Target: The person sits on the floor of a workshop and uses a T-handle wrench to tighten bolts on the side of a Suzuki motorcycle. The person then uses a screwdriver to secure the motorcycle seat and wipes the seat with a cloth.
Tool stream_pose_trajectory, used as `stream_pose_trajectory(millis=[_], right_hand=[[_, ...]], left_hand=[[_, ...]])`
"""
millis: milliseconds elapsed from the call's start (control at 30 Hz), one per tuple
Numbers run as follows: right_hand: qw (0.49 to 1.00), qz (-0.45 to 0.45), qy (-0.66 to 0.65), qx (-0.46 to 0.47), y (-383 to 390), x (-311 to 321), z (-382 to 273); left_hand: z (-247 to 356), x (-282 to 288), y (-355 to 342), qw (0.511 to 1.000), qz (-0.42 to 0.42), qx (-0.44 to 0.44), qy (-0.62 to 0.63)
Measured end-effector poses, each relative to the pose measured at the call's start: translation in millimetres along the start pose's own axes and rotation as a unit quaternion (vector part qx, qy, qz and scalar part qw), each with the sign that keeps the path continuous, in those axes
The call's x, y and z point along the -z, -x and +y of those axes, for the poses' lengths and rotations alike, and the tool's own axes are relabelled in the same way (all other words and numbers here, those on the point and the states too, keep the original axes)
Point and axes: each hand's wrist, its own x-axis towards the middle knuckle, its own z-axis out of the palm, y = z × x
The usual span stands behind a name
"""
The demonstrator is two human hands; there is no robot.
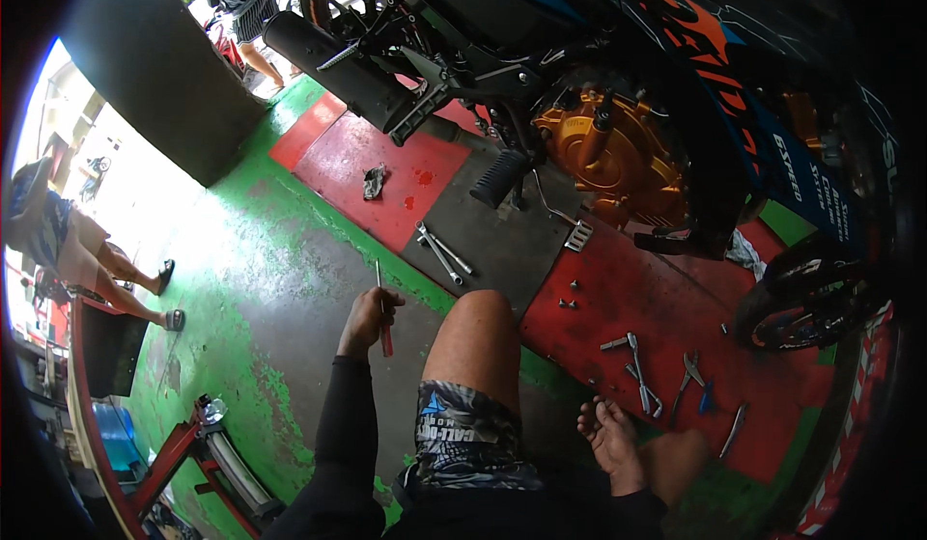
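Observation:
My left hand (372,318) is closed around a red-handled screwdriver (386,340), its shaft pointing up. My right hand (603,439) is low at the red mat, palm up, fingers loosely curled with nothing visible in them. Near it lie a ratchet with socket (632,361), pliers (693,371) and a slim wrench (734,432); small bolts (568,301) sit higher up. Two combination wrenches (439,250) rest on the dark floor square. Above stands a motorcycle with a gold engine cover (603,144) and a black footpeg (497,183).
A person (87,260) in sandals stands at the left; another (256,19) is behind the motorcycle. A red metal stand (179,458) is at lower left, a dark pillar (164,67) at upper left. The front wheel (792,318) is at right, a crumpled rag (375,181) on red floor.

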Motion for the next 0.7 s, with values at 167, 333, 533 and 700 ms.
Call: stream_pose_trajectory(millis=[167, 333, 533, 700], right_hand=[[0.986, 0.071, 0.132, 0.073, -15.0, 0.7, -3.9], [0.998, 0.007, -0.040, 0.055, -43.3, -6.9, -16.3], [0.990, -0.052, -0.029, 0.126, -55.3, -48.0, -80.9], [0.971, -0.060, -0.130, 0.189, -81.9, -49.5, -117.1]], left_hand=[[144.0, -129.3, 133.4, 0.980, -0.154, -0.124, -0.017], [69.8, -201.4, 228.9, 0.883, -0.352, -0.100, -0.293], [52.6, -255.4, 203.8, 0.894, -0.384, -0.141, -0.184], [57.7, -279.4, 199.4, 0.895, -0.299, -0.265, -0.197]])
